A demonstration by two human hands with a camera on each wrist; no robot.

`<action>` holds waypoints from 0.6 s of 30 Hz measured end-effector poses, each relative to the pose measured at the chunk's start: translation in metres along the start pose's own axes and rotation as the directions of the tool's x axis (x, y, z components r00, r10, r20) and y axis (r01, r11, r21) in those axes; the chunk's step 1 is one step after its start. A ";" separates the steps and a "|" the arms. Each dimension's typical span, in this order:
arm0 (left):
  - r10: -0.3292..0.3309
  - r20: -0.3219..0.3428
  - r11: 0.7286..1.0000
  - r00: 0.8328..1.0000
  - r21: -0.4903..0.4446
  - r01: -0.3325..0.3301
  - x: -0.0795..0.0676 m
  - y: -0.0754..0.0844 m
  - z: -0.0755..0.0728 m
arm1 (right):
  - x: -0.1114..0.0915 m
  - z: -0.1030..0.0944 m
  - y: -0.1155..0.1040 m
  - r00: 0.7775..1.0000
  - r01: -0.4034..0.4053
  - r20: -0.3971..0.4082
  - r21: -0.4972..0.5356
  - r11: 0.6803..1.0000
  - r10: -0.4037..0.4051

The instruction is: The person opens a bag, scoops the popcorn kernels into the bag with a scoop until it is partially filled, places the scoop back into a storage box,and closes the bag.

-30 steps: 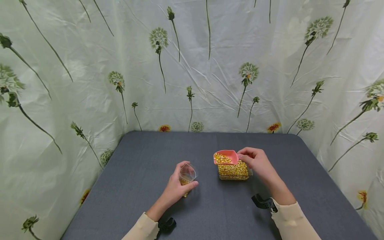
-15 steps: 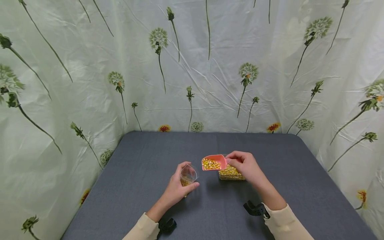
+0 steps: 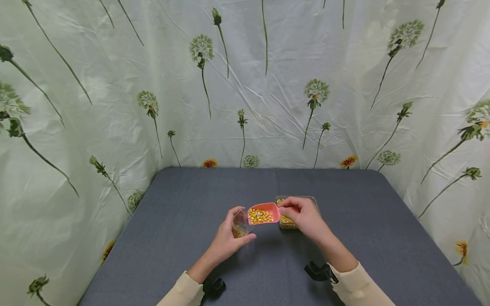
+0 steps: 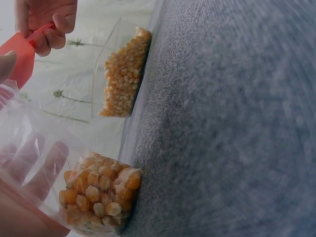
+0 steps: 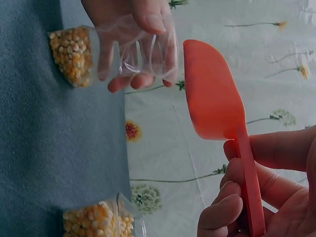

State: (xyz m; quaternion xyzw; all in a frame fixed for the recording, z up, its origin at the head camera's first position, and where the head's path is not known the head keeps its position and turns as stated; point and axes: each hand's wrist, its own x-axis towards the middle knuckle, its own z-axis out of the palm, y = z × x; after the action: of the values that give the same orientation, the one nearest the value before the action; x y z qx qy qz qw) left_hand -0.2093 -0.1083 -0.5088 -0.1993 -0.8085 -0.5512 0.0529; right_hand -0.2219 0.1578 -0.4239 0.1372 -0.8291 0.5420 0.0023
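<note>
A clear plastic bag (image 3: 240, 220) stands with its mouth up, held by my left hand (image 3: 225, 243), fingers and thumb curled around its upper part. Corn kernels (image 4: 98, 195) fill the bottom of the bag, which rests on the table in the left wrist view. My right hand (image 3: 306, 217) grips a pink scoop (image 5: 215, 94) by its handle. Kernels (image 3: 261, 216) lie in the scoop, whose front edge is right at the bag's mouth; whether they touch I cannot tell. Below my right hand, partly hidden, sits a clear rectangular container (image 3: 311, 198) of corn kernels.
Dark grey cloth covers the table (image 3: 206, 187). Behind it and at the sides hangs a pale curtain (image 3: 268, 106) printed with dandelions. Each wrist wears a black strap device, the right one (image 3: 320, 272) near the sleeve.
My right hand has carried the loaded scoop left and slightly toward me, from over the container to the bag's mouth. My left hand and the bag have barely moved.
</note>
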 end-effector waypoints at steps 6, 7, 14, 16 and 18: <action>-0.028 0.008 1.000 1.000 0.005 0.027 -0.001 0.003 0.000 | -0.003 0.011 -0.002 1.000 0.023 0.005 -0.039 0.999 -0.023; -0.027 0.010 1.000 1.000 0.002 0.027 -0.001 0.004 0.000 | -0.003 0.013 -0.002 1.000 0.029 0.003 -0.049 0.998 -0.029; -0.013 0.023 1.000 1.000 -0.003 0.013 -0.001 0.005 0.001 | -0.007 0.025 -0.006 0.997 0.054 -0.044 -0.152 0.987 -0.062; -0.017 0.024 1.000 1.000 -0.003 0.018 -0.001 0.004 0.001 | -0.009 0.027 -0.009 0.995 0.064 -0.060 -0.184 0.981 -0.076; -0.023 0.023 1.000 0.999 0.001 0.023 -0.001 0.004 0.001 | -0.011 0.030 -0.011 0.993 0.075 -0.074 -0.218 0.973 -0.093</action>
State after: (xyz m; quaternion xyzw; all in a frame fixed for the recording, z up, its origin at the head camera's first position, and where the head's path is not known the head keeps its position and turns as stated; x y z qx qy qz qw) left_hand -0.2069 -0.1058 -0.5060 -0.1965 -0.8116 -0.5489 0.0374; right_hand -0.2043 0.1292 -0.4281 0.1483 -0.8753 0.4541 0.0748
